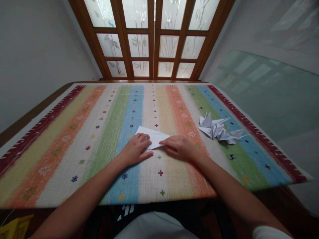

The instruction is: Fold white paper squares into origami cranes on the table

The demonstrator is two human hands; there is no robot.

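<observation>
A white folded sheet of paper point(155, 135) lies on the striped tablecloth in front of me, its narrower end to the right. My left hand point(137, 149) rests over its left side, the curved fingers holding it against the cloth and the thumb a little apart below. At the lower right edge of the paper, my right hand point(178, 147) has its fingertips pressed together on it. The fingers partly hide the paper, so its full outline does not show. Off to the right sit several folded paper cranes point(220, 130), bunched close together.
The tablecloth point(99, 159) has coloured stripes and covers the table up to its near edge. Wooden doors with glass panes point(154, 43) stand behind the far edge. A pane of glass point(269, 86) leans along the right wall. Something yellow point(16, 227) is low at the left.
</observation>
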